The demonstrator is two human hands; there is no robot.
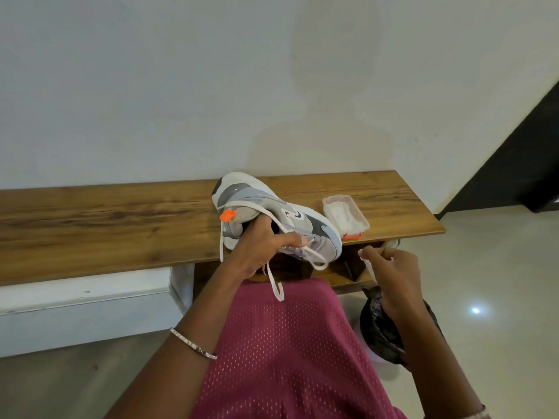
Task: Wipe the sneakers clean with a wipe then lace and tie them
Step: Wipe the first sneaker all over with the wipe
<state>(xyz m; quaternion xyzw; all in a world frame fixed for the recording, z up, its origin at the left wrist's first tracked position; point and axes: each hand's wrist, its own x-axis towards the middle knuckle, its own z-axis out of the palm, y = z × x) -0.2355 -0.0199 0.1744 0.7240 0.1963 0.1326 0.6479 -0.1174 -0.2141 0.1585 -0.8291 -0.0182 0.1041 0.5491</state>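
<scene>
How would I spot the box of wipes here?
Find the wooden bench along the wall. Near its right end, just right of the sneaker, sits the wipe box: small, clear, open, white wipes inside, with an orange clasp.

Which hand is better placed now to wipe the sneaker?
The right hand. It pinches something white, probably a wipe, and is otherwise free beside the sneaker. The left hand is busy gripping the sneaker at its opening, above the bench.
</scene>
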